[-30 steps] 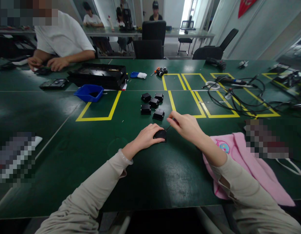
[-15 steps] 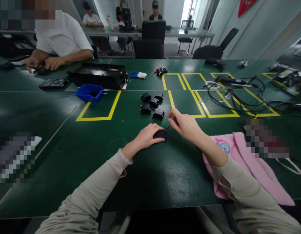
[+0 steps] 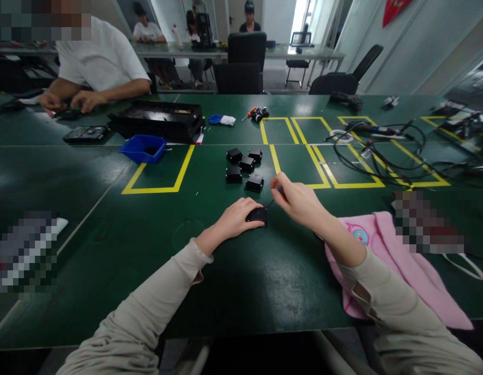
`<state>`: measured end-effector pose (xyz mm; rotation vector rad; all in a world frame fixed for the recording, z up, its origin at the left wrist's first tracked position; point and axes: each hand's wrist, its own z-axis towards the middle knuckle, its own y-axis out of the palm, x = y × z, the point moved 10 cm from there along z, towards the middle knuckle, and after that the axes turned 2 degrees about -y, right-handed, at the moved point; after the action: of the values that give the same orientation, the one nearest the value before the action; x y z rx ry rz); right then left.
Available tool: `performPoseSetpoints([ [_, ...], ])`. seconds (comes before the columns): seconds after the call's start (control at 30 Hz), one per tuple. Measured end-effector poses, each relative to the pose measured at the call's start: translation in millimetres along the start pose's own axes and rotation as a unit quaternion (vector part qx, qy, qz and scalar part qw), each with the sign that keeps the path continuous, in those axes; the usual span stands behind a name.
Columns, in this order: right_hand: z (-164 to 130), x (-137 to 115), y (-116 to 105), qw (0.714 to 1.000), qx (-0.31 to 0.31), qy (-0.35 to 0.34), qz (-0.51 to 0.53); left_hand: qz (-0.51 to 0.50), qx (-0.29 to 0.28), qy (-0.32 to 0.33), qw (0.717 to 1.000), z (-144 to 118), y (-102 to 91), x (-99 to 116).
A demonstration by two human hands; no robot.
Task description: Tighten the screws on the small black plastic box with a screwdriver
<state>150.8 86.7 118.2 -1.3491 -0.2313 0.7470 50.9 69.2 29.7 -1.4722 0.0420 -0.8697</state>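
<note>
sleeves (image 3: pixel 155 297): long, beige (loose cuffs) | hands (image 3: pixel 235 219): bare

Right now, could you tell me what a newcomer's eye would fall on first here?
Mid-table, the left hand presses a small black box onto the green table while the right hand works a thin tool at it. Beyond lie five more black boxes; a pink cloth lies under the right forearm.

black box (image 3: pixel 257 215) | small, flat on green mat, under L hand | thin tool (image 3: pixel 270 203) tilted, tip at box
</note>
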Motion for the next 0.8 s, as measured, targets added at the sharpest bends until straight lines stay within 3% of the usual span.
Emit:
performPoseSetpoints([
  [0.8,0.5,1.0,-0.9,0.999,0.001,0.006,-0.033,0.0,-0.001,-0.002,1.0,0.0,-0.7,0.9],
])
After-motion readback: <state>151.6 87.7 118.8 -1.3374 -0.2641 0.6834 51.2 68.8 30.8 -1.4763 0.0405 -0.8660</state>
